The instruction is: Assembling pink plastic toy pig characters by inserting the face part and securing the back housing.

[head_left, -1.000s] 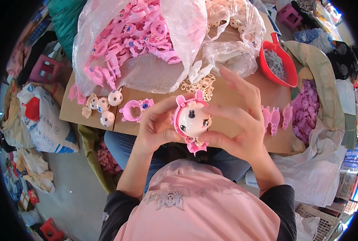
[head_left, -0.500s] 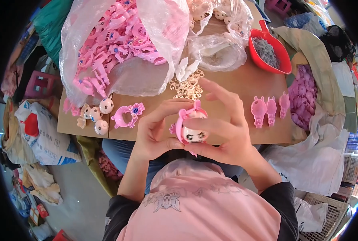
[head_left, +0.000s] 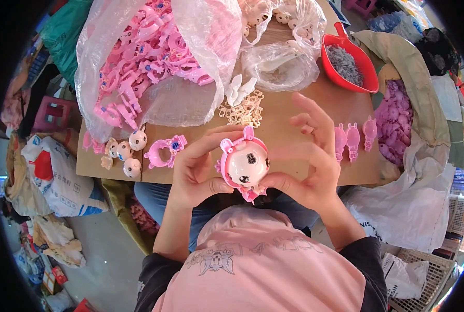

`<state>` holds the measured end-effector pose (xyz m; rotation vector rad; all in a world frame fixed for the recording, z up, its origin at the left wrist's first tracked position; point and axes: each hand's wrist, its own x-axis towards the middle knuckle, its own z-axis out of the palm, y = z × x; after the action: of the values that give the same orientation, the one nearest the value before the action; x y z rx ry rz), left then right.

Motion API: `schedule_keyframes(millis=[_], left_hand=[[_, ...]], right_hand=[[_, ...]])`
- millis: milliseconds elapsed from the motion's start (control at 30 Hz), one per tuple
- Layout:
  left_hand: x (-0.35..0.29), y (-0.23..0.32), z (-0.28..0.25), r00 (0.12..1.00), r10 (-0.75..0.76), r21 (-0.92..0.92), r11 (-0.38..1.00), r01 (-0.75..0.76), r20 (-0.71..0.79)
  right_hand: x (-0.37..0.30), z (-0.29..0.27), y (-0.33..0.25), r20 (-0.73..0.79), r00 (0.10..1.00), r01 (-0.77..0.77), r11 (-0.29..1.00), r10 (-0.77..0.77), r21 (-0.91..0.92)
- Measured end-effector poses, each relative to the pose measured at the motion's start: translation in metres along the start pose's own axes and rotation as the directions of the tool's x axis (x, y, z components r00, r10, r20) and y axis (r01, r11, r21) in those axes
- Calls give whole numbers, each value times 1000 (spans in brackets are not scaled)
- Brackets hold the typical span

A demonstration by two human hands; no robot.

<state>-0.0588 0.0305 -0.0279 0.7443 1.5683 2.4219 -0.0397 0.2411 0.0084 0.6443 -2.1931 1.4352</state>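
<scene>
A pink plastic ring part with a round white doll head [head_left: 251,160] set in it is above the table's near edge. My left hand [head_left: 194,167] grips its left side between thumb and fingers. Painted eyes and a dark mark show on the head, and small pink pieces stick out below the ring. My right hand [head_left: 317,169] has its fingers spread away from the head, with the thumb tip at its lower right side. Left of my hands lie another pink ring part [head_left: 154,155] and several loose white doll heads [head_left: 132,167].
A clear bag of pink parts [head_left: 154,52] stands back left, beside bags of white heads [head_left: 278,62]. Small cream pieces [head_left: 245,109] lie mid-table. At the right are a red scoop [head_left: 364,78] with grey bits and several flat pink pieces [head_left: 352,140]. Sacks flank the table [head_left: 289,117].
My right fingers have lifted off the head and moved right, spreading apart. The head's face is now uncovered and appears turned. My right hand now partly covers a flat pink piece.
</scene>
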Motion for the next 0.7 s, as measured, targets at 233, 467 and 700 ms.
schedule_keyframes(millis=[233, 467, 700], left_hand=[[2, -2, 9, 999, -31, 42, 999, 32, -19], [-6, -25, 7, 998, -59, -131, 990, 58, -7], [-14, -44, 2, 973, -225, -369, 909, 193, -44]], right_hand=[[0, 2, -4, 78, 982, 183, 974, -174, -131], [-9, -16, -1, 126, 978, 187, 969, -168, -160], [-23, -57, 25, -126, 992, -4, 999, -3, -54]])
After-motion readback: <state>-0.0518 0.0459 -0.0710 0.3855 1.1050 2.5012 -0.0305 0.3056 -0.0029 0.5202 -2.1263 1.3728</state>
